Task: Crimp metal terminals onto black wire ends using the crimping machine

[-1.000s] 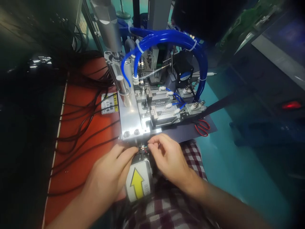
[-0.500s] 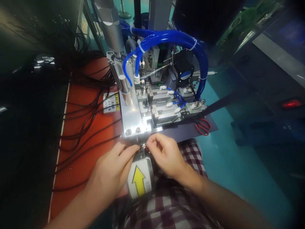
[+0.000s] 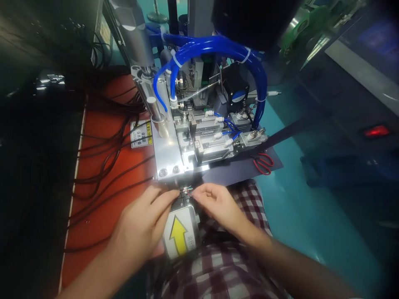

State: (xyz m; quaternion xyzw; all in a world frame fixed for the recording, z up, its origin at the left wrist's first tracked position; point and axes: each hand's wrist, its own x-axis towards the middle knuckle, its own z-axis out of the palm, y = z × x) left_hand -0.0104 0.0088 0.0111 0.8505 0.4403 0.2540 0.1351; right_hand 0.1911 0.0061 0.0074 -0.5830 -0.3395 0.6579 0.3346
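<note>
Both hands meet at the front of a metal machine fixture [image 3: 168,151], just below its bolted plate. My left hand [image 3: 141,218] reaches in from the left, thumb and fingers closed beside a small part with thin pale and red strands [image 3: 187,190]. What its fingertips grip is too small to make out. From the right, my right hand [image 3: 218,203] is pinched at the red end of that part; its hold is also unclear. Right below lies a white plate with a yellow arrow [image 3: 179,232], partly behind my left hand.
Thick blue air hoses [image 3: 218,43] arch over the cylinders behind the fixture. Red-handled snips [image 3: 264,163] lie on the dark board [image 3: 224,174] to the right. Black cables [image 3: 106,174] run across the orange surface [image 3: 93,224] at left.
The whole view has shifted slightly, with the machine now a little farther left. My right hand's fingertips have drawn slightly down, and more of the small part shows between the hands.
</note>
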